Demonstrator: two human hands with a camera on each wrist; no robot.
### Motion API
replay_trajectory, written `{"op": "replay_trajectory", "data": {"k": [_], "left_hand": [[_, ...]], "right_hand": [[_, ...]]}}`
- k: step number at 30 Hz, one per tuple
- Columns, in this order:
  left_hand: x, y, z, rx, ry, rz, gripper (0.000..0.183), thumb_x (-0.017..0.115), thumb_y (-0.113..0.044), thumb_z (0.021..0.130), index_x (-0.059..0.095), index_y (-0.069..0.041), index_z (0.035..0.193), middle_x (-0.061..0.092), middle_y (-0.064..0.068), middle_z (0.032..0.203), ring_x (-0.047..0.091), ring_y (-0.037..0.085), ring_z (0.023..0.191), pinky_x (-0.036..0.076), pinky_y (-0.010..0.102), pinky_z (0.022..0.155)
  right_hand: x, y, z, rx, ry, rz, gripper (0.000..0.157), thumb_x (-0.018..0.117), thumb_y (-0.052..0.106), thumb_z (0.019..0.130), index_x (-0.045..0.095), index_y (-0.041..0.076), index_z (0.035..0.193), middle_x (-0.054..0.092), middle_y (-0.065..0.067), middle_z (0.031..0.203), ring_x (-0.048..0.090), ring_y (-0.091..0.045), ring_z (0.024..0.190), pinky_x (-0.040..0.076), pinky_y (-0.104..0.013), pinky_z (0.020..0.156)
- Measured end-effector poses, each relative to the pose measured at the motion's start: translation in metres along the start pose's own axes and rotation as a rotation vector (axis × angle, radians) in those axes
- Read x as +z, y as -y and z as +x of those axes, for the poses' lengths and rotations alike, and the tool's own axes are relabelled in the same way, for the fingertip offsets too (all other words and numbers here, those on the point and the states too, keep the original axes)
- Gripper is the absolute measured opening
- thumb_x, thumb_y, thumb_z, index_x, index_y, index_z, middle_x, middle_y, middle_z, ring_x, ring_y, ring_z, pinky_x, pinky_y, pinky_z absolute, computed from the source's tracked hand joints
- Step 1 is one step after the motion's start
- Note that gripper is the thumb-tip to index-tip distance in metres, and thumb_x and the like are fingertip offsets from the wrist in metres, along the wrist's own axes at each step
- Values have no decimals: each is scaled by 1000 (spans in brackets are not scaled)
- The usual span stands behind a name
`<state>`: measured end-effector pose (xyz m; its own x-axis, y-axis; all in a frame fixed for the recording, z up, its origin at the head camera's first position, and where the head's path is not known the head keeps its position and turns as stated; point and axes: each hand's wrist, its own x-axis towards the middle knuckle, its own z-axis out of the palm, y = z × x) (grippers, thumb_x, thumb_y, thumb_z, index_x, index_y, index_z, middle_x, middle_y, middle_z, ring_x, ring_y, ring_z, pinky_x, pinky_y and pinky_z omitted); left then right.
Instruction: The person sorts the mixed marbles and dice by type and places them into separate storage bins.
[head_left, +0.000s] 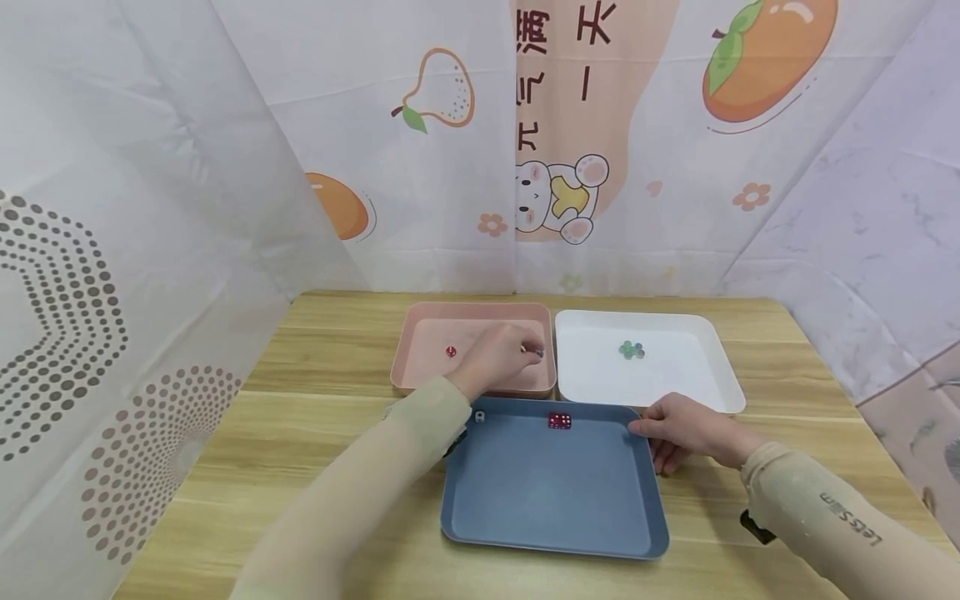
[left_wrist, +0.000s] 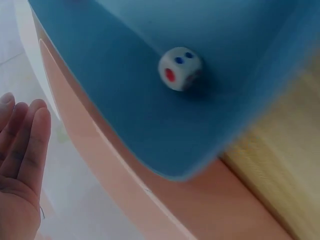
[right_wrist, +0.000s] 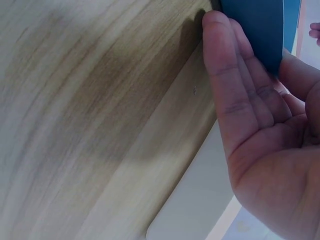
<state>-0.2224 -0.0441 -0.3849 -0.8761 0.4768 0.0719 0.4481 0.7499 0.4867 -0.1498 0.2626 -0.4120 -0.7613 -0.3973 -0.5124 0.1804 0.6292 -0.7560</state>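
My left hand [head_left: 495,357] reaches over the pink tray [head_left: 422,360], fingertips low near a small bluish die [head_left: 540,353]. In the left wrist view its fingers [left_wrist: 34,145] are fairly straight and nothing shows between them. At the near-right, my right hand [head_left: 693,429] grips the blue tray [head_left: 555,492] at its far right corner, thumb over the rim and fingers [right_wrist: 230,85] along the outer wall. Inside the blue tray are a white die [head_left: 480,416] and red translucent dice [head_left: 559,421]. A red die [head_left: 451,352] lies in the pink tray.
The white tray [head_left: 682,375] stands right of the pink one, holding a cluster of green translucent dice [head_left: 627,350] and a greyish-blue die [head_left: 639,351]. All trays sit on a wooden table [head_left: 315,417]. A printed cloth [head_left: 435,208] hangs behind it.
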Motion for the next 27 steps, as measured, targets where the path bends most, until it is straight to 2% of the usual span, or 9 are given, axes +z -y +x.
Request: {"op": "replay_trajectory", "data": {"k": [5, 9, 17, 20, 27], "left_hand": [[2, -4, 12, 30, -13, -23, 15, 73, -16, 97, 79, -13, 110, 76, -4, 102, 68, 10, 96, 57, 25, 90], [7, -7, 22, 26, -10, -27, 17, 71, -17, 98, 80, -12, 112, 76, -3, 104, 68, 11, 97, 58, 27, 91], [17, -12, 40, -27, 3, -74, 15, 73, -19, 97, 80, -14, 109, 68, -6, 97, 60, 9, 92, 56, 25, 87], [20, -14, 45, -33, -5, -61, 14, 73, -20, 97, 80, -15, 107, 71, -6, 98, 61, 10, 93, 57, 25, 87], [28, -20, 55, -102, 1, -73, 15, 72, -24, 98, 80, -18, 110, 73, -8, 102, 64, 9, 96, 58, 25, 88]], "right_hand": [[0, 0, 0, -3, 1, 4, 35, 62, 26, 103, 62, 2, 78, 70, -11, 70, 70, -23, 63, 63, -39, 61], [1, -1, 0, -7, 2, 8, 35, 62, 26, 103, 62, 2, 78, 70, -12, 70, 70, -23, 63, 63, -39, 61], [0, -1, 0, -4, 5, 11, 35, 62, 26, 103, 64, 1, 79, 71, -12, 71, 71, -22, 63, 64, -38, 61], [0, -1, 0, -7, 6, 13, 36, 62, 26, 103, 64, 1, 78, 71, -13, 71, 71, -23, 63, 64, -39, 61], [-1, -2, 0, -10, 8, 17, 36, 62, 27, 103, 63, 1, 78, 71, -13, 71, 71, -23, 63, 64, -39, 61]]}}
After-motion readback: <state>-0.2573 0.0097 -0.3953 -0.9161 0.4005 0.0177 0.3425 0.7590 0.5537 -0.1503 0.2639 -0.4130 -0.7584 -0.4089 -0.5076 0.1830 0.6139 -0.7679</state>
